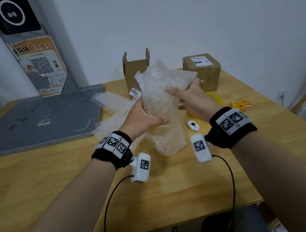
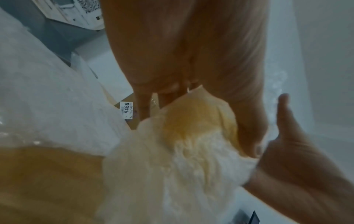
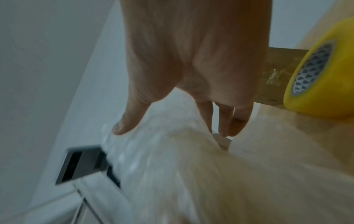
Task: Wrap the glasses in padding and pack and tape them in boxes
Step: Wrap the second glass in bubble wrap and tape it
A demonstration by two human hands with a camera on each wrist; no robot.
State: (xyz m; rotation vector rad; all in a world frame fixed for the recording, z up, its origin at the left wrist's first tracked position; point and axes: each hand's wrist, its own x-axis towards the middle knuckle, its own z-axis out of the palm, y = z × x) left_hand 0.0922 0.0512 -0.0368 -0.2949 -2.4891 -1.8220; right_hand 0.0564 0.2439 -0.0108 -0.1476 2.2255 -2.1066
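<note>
Wrap (image 1: pixel 161 103) bundle upright over the bench (image 1: pixel 176 186), long axis near vertical, top leaning away toward open box (image 1: pixel 133 71). Left hand (image 1: pixel 141 120) grasps its lower left side, fingers curled round. Right hand (image 1: pixel 194 98) grips upper right, thumb in front.

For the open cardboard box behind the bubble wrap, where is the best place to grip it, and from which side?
Probably one of the upright flaps at the top of the open cardboard box, pinched from above. The box stands tall with its mouth up, and the bubble-wrap bundle, held by the left hand and right hand, hides its front.
</note>
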